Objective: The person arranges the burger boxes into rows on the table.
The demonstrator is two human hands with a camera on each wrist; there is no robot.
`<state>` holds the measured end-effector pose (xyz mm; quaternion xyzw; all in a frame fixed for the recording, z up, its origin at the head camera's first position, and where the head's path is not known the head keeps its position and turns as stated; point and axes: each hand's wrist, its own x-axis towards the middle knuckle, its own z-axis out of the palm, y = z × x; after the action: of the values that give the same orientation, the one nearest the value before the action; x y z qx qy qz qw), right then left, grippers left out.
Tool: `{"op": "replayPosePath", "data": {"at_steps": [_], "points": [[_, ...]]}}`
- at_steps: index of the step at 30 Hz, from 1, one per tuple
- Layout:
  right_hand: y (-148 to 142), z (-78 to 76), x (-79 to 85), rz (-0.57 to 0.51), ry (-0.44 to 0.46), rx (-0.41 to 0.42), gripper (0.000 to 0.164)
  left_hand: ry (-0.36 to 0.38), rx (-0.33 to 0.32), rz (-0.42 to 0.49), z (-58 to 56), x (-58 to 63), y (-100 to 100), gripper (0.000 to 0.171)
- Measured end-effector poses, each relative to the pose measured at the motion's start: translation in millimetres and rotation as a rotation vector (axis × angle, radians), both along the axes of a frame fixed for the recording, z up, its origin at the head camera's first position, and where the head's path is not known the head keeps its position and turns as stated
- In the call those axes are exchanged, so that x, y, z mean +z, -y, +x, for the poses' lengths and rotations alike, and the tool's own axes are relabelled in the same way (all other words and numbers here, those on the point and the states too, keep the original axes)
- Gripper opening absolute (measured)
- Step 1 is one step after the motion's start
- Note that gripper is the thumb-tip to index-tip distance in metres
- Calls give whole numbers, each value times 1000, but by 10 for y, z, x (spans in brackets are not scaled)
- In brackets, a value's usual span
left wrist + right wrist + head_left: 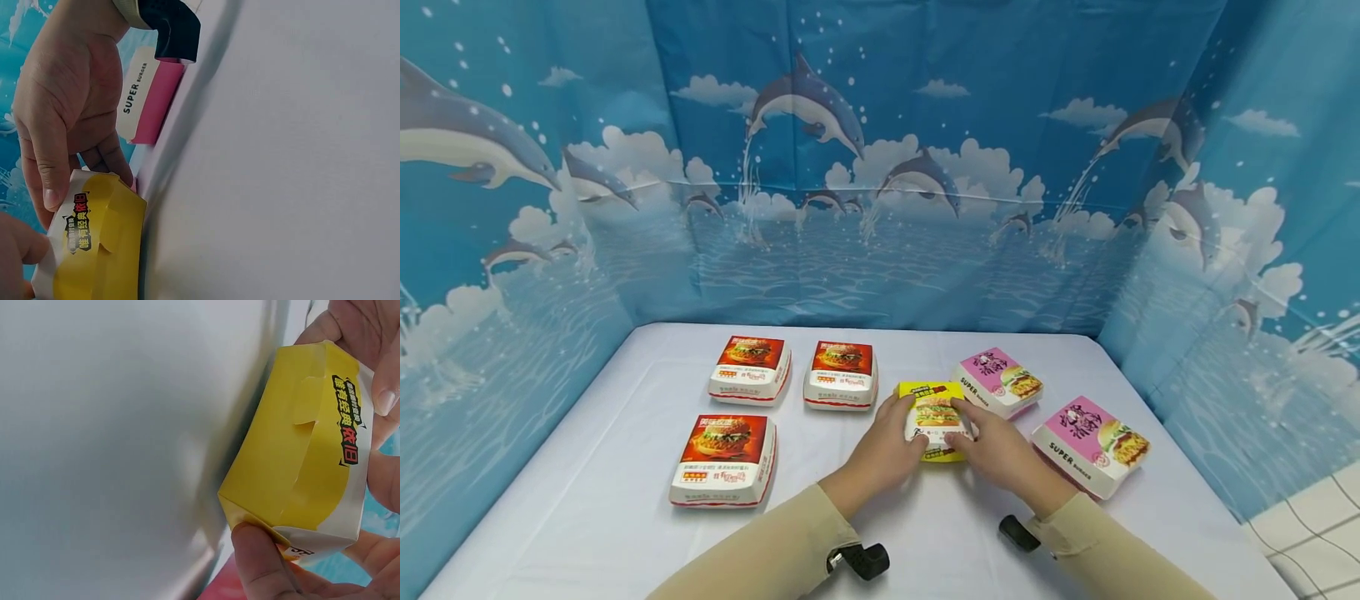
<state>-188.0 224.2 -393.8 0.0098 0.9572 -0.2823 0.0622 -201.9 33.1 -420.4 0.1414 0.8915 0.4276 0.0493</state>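
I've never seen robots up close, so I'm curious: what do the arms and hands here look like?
They are a person's, not a machine's. The left hand and right hand wear no gloves. Long, plain beige sleeves cover the forearms. A small black device juts out by the left wrist, and a second black device by the right. No cables show on either arm.

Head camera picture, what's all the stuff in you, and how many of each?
Table: one, white, across the bottom half
Dolphin backdrop: three sides, blue, around the table
Red-topped boxes: three, red and white, left on the table
Pink-topped boxes: two, pink and white, right on the table
Yellow box: one, yellow and white, held near the middle
Wrist gadgets: two, black, one by each wrist
Sleeves: two, tan, bottom
Left hand: one, bare, holding the yellow box
Right hand: one, bare, holding it too
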Motion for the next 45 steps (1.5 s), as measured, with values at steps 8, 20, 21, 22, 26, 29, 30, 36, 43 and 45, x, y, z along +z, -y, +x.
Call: {"op": "replayPosePath", "data": {"at_steps": [8,20,21,22,26,29,30,36,43,45], "points": [[84,145,74,-35,-27,25,66,7,-7,3,140,43,123,68],[165,266,99,-125,-44,34,65,16,-19,6,267,99,269,69],[173,271,98,-132,-46,32,65,18,-18,5,270,102,280,69],[183,276,98,-136,-48,31,65,18,-17,5,275,108,291,69],[228,289,97,-159,-40,31,64,27,-7,7,306,124,355,70],[266,299,99,-174,-32,38,61,34,4,6,337,139,415,70],[279,302,97,-181,-30,42,59,37,6,5,349,143,435,69],[368,326,89,-199,-19,63,52,30,10,-6,434,168,563,69],[492,331,70,-176,10,112,53,41,16,-18,516,167,727,70],[529,322,55,-178,21,129,54,44,17,-20,529,159,774,70]]}}
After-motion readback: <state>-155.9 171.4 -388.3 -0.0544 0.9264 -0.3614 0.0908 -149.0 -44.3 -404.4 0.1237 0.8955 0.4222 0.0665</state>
